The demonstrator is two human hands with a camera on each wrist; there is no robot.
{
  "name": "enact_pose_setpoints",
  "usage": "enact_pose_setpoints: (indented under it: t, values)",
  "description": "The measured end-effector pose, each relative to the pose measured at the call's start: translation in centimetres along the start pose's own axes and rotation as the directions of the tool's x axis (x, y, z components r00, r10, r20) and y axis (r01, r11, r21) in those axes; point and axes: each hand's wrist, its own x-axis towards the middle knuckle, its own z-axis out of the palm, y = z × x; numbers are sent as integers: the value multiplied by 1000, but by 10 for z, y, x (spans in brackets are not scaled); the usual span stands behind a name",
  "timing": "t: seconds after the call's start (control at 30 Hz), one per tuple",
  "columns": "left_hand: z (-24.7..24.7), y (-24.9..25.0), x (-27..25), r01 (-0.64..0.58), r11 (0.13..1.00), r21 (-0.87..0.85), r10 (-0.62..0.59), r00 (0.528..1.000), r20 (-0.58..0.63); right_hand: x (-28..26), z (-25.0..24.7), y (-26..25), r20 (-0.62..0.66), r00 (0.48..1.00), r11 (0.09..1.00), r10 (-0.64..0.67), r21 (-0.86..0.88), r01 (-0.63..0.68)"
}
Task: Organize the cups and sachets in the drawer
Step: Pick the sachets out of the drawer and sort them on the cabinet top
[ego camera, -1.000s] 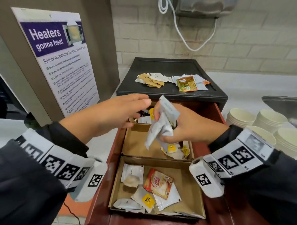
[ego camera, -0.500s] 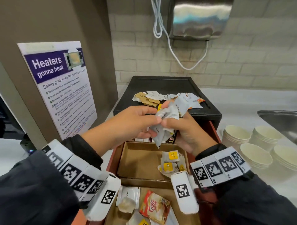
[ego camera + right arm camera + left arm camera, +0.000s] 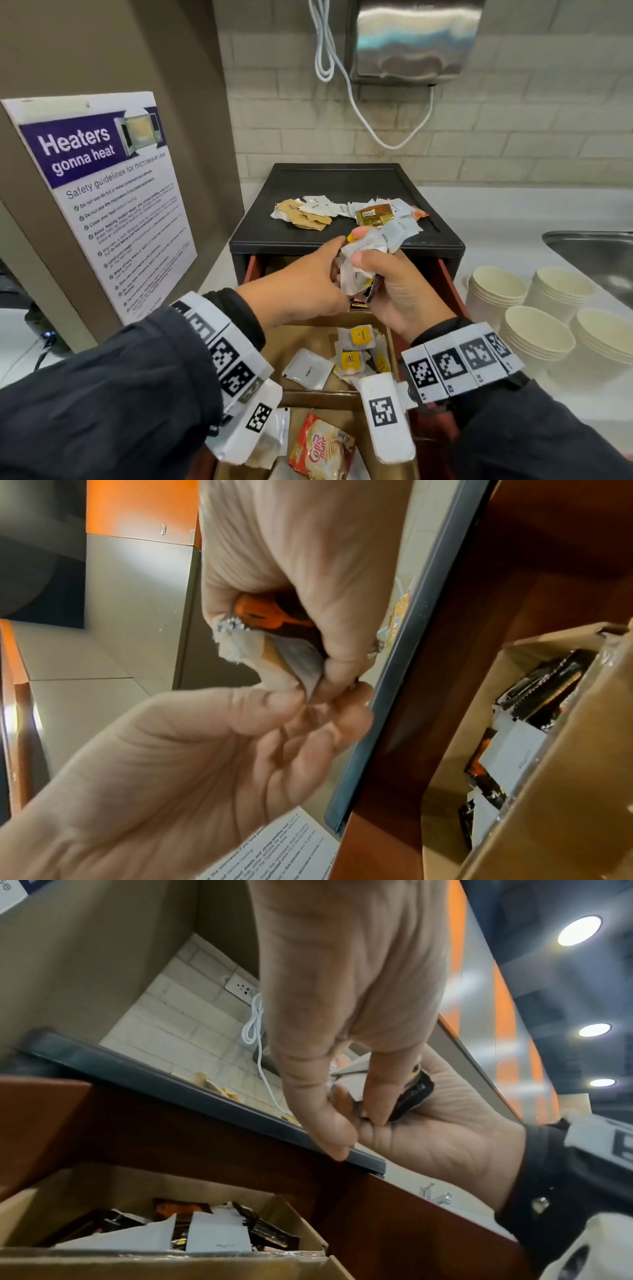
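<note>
R hand (image 3: pixel 394 287) grips a bunch of sachets (image 3: pixel 370 260), mostly white, upright in its fist over the open drawer (image 3: pixel 445 284). L hand (image 3: pixel 308 277), at its 9 o'clock and touching, pinches one sachet at the bunch's lower edge. Sorted piles (image 3: pixel 346 212) lie on the black unit top (image 3: pixel 325 178) at 12, just beyond the fist, so R hand is nearer. Cups (image 3: pixel 534 315) sit on the worktop (image 3: pixel 513 212) at 3, well apart.

Right hand (image 3: pixel 397 291) around a sachet bunch (image 3: pixel 370 253); left hand (image 3: pixel 301 277) at it, above drawer (image 3: pixel 448 284)
</note>
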Motion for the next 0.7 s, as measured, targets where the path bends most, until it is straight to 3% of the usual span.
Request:
enact_pose_setpoints:
  t: [0.13, 0.27, 0.33, 0.43, 0.5, 0.53, 0.6, 0.7]
  values:
    - [-7, -5, 10, 137, 989, 53, -138, 990, 26, 4, -8, -3, -21, 1000, 1000, -5, 12, 6]
    - [-8, -4, 22, 252, 919, 305, -294, 950, 102, 6, -15, -9, -45, 999, 996, -12, 92, 17]
    - [2, -2, 30, 199, 831, 520, -313, 940, 139, 7, -21, -13, -65, 998, 991, -9, 136, 18]
    - [29, -11, 40, 3, 561, 828, -352, 906, 235, 7, -34, -19, -105, 995, 988, 6, 153, 11]
    - [49, -26, 45, -116, 376, 919, -328, 911, 249, 6, -40, -21, -105, 994, 982, 2, 190, 18]
    - [58, -36, 49, -148, 324, 934, -329, 909, 258, 6, -43, -21, -99, 995, 977, 3, 214, 18]
    - [71, -50, 54, -140, 285, 948, -384, 890, 247, 7, -48, -20, -98, 995, 967, 19, 255, 7]
    - [75, -64, 58, -79, 297, 952, -425, 882, 206, 10, -51, -18, -77, 996, 953, 42, 301, -17]
